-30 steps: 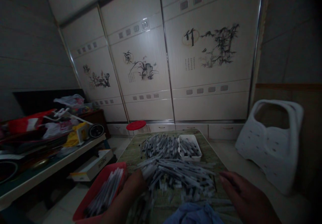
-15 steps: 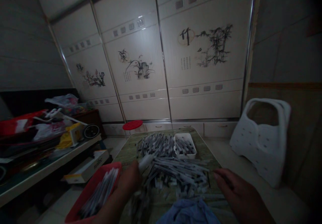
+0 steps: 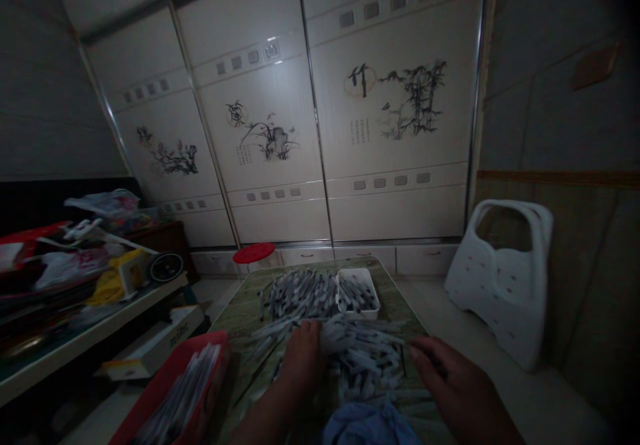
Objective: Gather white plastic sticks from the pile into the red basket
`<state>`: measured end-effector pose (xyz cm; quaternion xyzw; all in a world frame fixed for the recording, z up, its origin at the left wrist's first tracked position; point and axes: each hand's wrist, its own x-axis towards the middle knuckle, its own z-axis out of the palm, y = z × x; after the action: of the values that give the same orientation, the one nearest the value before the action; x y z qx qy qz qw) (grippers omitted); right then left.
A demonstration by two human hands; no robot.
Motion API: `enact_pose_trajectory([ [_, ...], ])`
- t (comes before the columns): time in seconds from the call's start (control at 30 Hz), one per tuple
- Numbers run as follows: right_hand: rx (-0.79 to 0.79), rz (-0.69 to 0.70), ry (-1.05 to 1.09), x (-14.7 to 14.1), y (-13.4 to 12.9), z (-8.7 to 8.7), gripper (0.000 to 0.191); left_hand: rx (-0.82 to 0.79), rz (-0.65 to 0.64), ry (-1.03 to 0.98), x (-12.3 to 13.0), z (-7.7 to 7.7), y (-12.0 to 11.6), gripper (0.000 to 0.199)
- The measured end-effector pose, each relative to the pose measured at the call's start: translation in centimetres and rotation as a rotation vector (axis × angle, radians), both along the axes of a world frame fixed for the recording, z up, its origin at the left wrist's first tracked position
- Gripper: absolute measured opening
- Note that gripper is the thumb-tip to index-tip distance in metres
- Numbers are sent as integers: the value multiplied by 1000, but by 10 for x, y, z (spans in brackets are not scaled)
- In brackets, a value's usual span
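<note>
My left hand [image 3: 304, 355] reaches onto a loose pile of clear, whitish pens [image 3: 367, 348] on the table. Its fingers are curled down around a blurred pale bundle of pens [image 3: 333, 336], and the fingertips are partly hidden. At the pile's right edge is my right hand [image 3: 447, 372], its thumb and fingers drawn together. Whatever lies between them is too dark to make out. Behind the pile, more pens with dark tips [image 3: 300, 293] lie heaped beside a white tray [image 3: 370, 314] that also holds pens. Left of my forearm stands a red bin [image 3: 216, 382] with long pens in it.
A crumpled blue cloth [image 3: 370, 425] lies at the table's near edge. Beyond the table is a red stool [image 3: 253, 253]. A white plastic folding seat [image 3: 500, 285] leans at the right wall. On the left, a cluttered bench [image 3: 95, 338] has a box [image 3: 155, 345] below it.
My left hand has moved right and down, from above the red bin's side onto the pile, with the pale bundle. The right hand keeps nearly its pose. The whole view has shifted slightly.
</note>
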<state>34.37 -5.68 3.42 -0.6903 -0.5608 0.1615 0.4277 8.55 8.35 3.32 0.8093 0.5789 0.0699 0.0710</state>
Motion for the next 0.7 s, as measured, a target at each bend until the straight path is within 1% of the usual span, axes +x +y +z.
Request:
enact_pose_trajectory([
  [0.17,0,5,27,-2,-2,4,42,7,-40,-64,1,-4,-17,71],
  [0.33,3,16,61,-2,-3,7,42,17,-75,-112,-11,-7,-33,72],
  [0.5,41,37,80,-6,-9,7,43,37,-54,-118,-31,-17,-46,71],
  [0.63,36,63,111,-7,-11,6,42,59,-47,-106,-42,-24,-53,74],
  [0.7,28,57,118,-6,-10,5,42,75,-46,-94,-43,-26,-53,70],
])
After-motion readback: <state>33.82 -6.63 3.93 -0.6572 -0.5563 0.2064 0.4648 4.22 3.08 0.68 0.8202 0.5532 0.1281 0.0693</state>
